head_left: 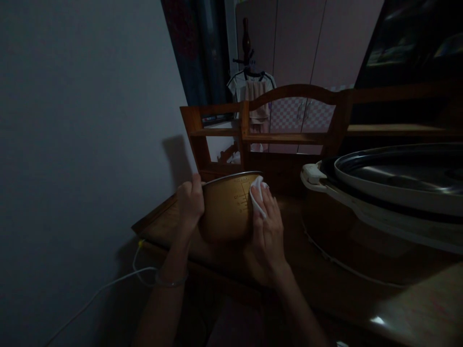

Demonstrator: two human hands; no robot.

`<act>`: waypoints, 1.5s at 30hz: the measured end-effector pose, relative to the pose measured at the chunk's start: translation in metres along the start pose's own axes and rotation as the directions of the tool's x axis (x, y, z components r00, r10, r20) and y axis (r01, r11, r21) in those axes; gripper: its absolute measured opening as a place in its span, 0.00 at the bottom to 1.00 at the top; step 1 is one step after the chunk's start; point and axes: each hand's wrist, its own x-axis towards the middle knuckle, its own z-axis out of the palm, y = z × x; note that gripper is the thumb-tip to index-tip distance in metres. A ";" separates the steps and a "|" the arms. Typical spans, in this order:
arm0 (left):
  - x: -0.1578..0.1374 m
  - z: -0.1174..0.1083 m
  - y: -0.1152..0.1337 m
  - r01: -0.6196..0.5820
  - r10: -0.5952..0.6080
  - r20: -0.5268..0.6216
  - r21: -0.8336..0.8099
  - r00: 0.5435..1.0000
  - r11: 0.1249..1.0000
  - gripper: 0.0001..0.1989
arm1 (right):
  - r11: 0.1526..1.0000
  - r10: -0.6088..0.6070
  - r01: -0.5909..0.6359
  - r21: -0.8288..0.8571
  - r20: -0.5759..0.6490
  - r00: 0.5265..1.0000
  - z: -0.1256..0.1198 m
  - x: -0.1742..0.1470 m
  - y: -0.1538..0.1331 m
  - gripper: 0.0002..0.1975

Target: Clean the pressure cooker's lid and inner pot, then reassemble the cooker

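At the tabletop's (162,226) left end, the left hand (191,202) grips the golden pot (224,209) by its rim; the right hand (269,229) presses a white cloth (257,183) (beside the scale marks (243,196)) against it. Apparently wiping; another stroke wants that grip steady.

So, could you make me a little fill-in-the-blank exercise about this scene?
1. The right hand holds a ____ cloth.
2. The cloth touches the inner pot, which is coloured ____.
3. A bracelet circles the arm of the ____ hand.
4. In this view, the large cooker stands to the pot's ____.

Missing words: white; gold; left; right.
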 end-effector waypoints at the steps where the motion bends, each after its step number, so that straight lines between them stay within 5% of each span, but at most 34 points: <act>1: -0.001 0.001 0.001 -0.006 0.006 0.003 0.007 1.000 1.000 0.30 | 0.999 -0.023 0.024 -0.026 0.017 1.000 0.000 0.004 -0.003 0.27; 13: 0.006 0.011 0.006 -0.021 0.022 -0.010 0.107 1.000 0.994 0.34 | 0.980 -0.196 0.199 -0.027 0.086 0.977 0.001 -0.023 -0.024 0.30; 24: 0.003 0.010 0.006 -0.030 0.031 -0.007 0.123 0.999 0.992 0.34 | 0.973 -0.233 0.233 0.005 0.032 0.972 -0.004 -0.065 0.002 0.29; 29: 0.006 0.010 0.008 -0.052 0.052 0.005 0.150 0.999 0.987 0.33 | 0.995 -0.009 0.018 0.095 -0.088 0.996 -0.004 -0.070 0.013 0.27; 35: 0.005 0.011 0.009 -0.045 0.047 -0.007 0.175 0.999 0.984 0.33 | 0.934 0.261 -0.207 0.290 -0.159 0.952 -0.002 -0.055 0.018 0.24; 42: 0.008 0.011 0.007 -0.041 0.041 0.005 0.180 0.999 0.983 0.33 | 0.985 0.031 -0.014 0.172 -0.095 0.995 -0.003 -0.060 0.008 0.26; 45: 0.010 0.011 0.007 -0.044 0.043 0.010 0.185 0.999 0.982 0.33 | 0.991 0.027 -0.010 0.134 -0.121 0.992 -0.002 -0.065 0.011 0.26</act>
